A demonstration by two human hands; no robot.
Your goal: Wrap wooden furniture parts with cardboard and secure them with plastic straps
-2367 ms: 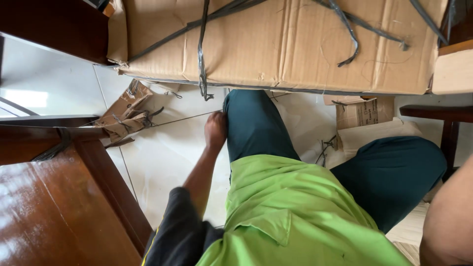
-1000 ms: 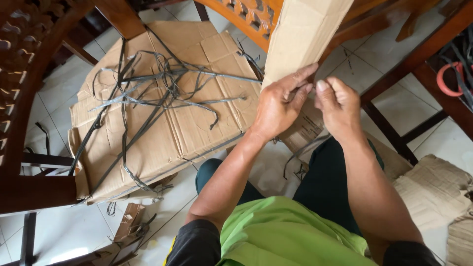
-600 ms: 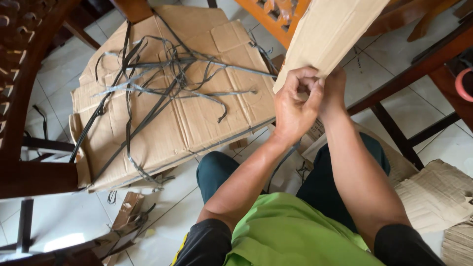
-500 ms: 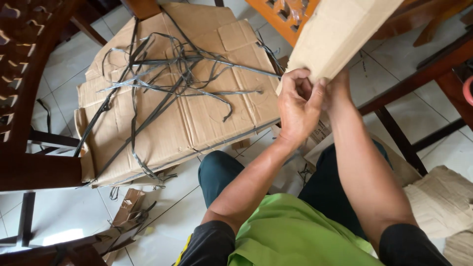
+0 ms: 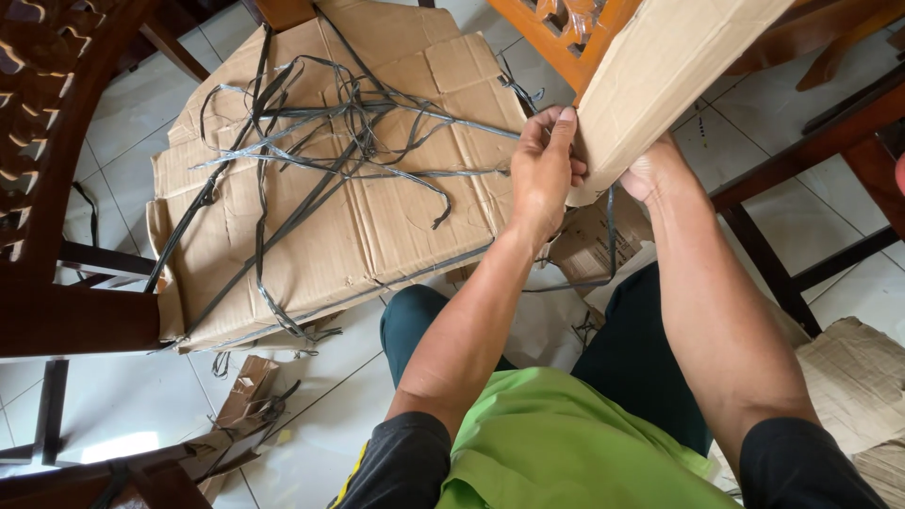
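1. A dark carved wooden chair (image 5: 57,188) stands at the far left on the white tiled floor (image 5: 123,415).
2. Beside it a stack of flattened cardboard (image 5: 377,217) lies on the floor, with loose dark plastic straps (image 5: 320,132) tangled across its top. A torn scrap of cardboard (image 5: 245,391) lies nearer the person's knees.
3. The left hand (image 5: 542,174) is closed on the lower corner of a raised cardboard sheet (image 5: 660,75), fingers wrapped over the edge and thumb pressing the face.
4. The sheet is held up in the air above the person's lap, tilted, in front of an orange wooden frame (image 5: 556,38). It looks light and fairly stiff, though likely to crease or tear at a pinched corner; a hold along the edge with both hands apart should steady it best.
5. The right hand (image 5: 650,174) sits behind the same lower edge. Its fingers are hidden by the sheet, so I cannot tell how tightly it holds.
6. Crumpled brown paper (image 5: 848,386) lies at the far right.
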